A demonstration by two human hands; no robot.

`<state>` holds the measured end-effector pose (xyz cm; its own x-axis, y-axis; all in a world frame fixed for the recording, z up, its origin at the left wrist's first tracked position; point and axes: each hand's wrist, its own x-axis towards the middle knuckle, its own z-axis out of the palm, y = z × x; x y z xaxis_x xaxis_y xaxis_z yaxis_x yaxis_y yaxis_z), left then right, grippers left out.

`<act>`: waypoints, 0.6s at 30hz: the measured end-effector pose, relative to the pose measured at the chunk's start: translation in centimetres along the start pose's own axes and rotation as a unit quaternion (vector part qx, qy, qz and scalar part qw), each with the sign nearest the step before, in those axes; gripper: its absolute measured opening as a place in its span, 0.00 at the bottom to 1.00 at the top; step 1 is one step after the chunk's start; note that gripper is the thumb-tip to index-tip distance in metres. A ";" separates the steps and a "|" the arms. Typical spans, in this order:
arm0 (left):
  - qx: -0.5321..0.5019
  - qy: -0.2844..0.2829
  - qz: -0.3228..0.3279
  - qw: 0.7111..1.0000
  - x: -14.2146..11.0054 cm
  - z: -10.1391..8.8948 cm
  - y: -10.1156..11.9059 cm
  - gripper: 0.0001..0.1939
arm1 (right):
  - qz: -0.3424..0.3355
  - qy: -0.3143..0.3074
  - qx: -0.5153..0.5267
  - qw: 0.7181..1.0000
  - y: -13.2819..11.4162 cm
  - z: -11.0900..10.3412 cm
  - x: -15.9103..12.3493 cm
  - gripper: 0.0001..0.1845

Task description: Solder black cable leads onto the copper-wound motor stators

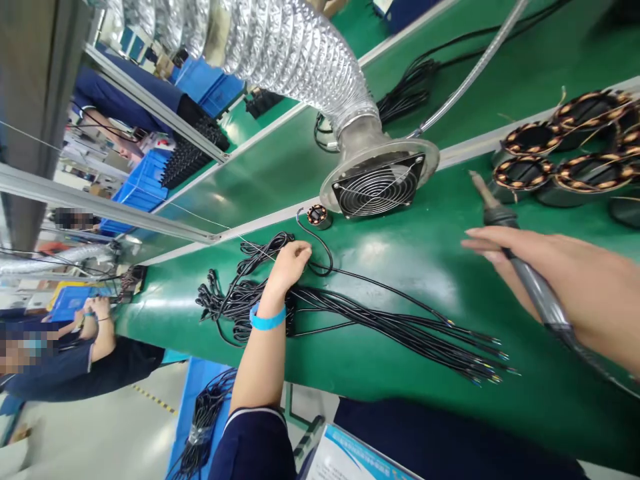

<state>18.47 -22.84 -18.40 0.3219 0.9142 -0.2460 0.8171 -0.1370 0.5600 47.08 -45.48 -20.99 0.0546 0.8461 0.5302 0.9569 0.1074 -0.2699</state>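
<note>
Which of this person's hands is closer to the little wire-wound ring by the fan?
The left. The left hand is just in front of the small ring, beside the black cables; the right hand is well to its right, holding a soldering iron.

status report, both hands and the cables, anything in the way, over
Left hand at black cables, hold unclear. Right hand gripping soldering iron, tip off the cables. Cables lying on green bench. Fan beyond, seemingly not blocking.
</note>
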 end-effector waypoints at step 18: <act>-0.265 -0.227 0.012 0.937 -7.3 6.2 4.9 0.05 | -0.004 -0.118 -0.067 0.991 1.2 0.3 3.9 0.22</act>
<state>23.13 -32.53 -18.80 0.6059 0.6404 -0.4719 0.4932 0.1630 0.8545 48.39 -41.90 -19.51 -0.0058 0.9456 0.3252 0.9872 0.0573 -0.1490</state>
